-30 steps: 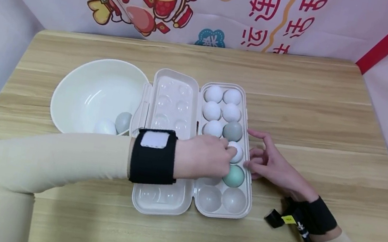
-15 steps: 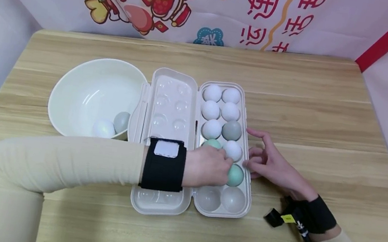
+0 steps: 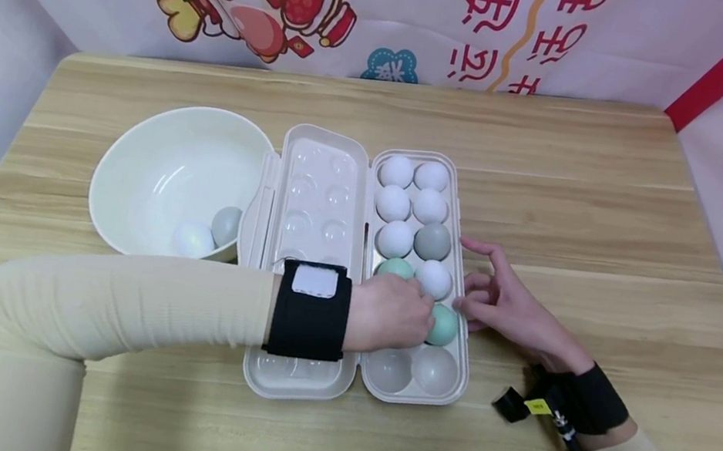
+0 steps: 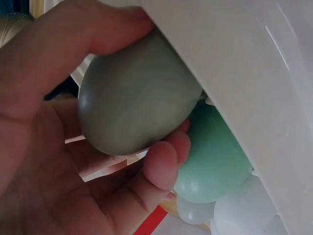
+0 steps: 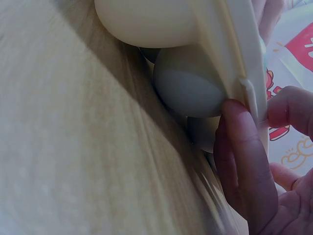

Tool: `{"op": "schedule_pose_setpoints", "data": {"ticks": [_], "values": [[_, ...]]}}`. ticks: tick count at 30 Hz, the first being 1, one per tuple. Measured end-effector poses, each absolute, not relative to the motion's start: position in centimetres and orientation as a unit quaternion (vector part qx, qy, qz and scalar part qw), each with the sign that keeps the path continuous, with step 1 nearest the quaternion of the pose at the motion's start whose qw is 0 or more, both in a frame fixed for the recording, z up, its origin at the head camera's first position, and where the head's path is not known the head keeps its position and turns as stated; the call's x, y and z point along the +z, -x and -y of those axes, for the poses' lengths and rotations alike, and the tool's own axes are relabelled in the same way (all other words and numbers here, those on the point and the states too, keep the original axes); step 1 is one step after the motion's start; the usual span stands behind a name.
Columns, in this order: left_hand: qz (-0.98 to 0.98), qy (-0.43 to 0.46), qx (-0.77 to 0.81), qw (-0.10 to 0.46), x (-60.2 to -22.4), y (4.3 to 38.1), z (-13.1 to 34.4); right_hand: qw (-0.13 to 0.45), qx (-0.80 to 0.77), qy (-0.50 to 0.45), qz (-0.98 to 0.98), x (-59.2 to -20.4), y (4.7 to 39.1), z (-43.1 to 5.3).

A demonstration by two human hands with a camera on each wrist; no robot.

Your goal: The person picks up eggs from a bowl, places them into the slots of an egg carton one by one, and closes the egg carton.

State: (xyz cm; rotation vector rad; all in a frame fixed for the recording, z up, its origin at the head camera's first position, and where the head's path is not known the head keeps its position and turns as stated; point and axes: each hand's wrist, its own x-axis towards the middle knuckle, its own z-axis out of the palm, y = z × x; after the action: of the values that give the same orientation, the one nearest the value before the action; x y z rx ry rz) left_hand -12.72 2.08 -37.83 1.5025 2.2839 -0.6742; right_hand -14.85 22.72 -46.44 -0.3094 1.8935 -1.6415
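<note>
In the head view, a white egg carton (image 3: 345, 379) lies open, with white, grey and pale green eggs in its right half. My left hand (image 3: 390, 315) is over the left cup of the fifth row, beside a green egg (image 3: 443, 326). Its thumb and fingers hold a grey-green egg (image 4: 137, 93), seen in the left wrist view but hidden from the head. My right hand (image 3: 507, 306) is at the carton's right side. The right wrist view shows its fingers gripping the carton rim (image 5: 252, 98), one finger against the underside of the cups.
A cream bowl (image 3: 155, 148) stands left of the carton, with a white egg (image 3: 194, 239) and a grey egg (image 3: 226, 225) visible inside. My left forearm passes in front of it. The front two cups (image 3: 434, 371) hold no eggs. A printed cloth (image 3: 568, 61) hangs behind the table.
My left hand has moved right and slightly toward the front of the carton, uncovering a green egg in the fourth row. The right hand stays at the rim.
</note>
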Motion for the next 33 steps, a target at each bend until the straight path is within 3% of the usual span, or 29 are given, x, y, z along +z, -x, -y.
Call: {"op": "schedule_pose_setpoints", "data": {"ticks": [15, 33], "values": [[-0.839, -0.497, -0.158, 0.155, -38.4, 12.6, -2.0, 0.304, -0.619, 0.114, -0.715, -46.3, 14.8, -22.6], [-0.817, -0.534, -0.179, 0.124, -38.9, 12.4, -1.7, 0.307, -0.621, 0.116, -0.712, -46.3, 14.8, -22.7]]}}
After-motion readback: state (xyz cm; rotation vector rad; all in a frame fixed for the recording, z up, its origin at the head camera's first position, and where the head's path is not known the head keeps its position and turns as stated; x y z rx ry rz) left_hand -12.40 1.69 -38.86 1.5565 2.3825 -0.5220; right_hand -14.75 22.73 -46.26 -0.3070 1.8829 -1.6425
